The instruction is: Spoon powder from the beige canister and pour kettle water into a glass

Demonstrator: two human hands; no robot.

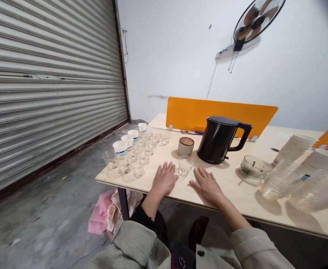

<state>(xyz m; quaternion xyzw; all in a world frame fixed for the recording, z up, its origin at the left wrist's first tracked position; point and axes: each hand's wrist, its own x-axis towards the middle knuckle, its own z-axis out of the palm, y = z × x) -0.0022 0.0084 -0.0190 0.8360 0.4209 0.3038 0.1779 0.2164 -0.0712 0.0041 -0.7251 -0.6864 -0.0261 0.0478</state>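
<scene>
My left hand (164,180) lies flat on the tabletop near its front edge, fingers stretched out and holding nothing. Palm down on the wood, my right hand (206,184) rests with its fingers extended, also holding nothing. Between the two stands a clear plastic cup (185,166) with small dark bits at its bottom. Just behind that cup is a grey canister (186,147) with a brown top. A black electric kettle (218,142) stands behind my right hand, its handle pointing right. Left of my left hand, several clear cups (139,168) are grouped, with dark bits in some.
Several white paper cups (120,148) line the table's left edge. A ribbed glass bowl (255,167) sits right of the kettle, beside tall stacks of clear plastic cups (281,179). An orange divider (216,112) crosses the table behind the kettle. Pink cloth (103,213) hangs below the left corner.
</scene>
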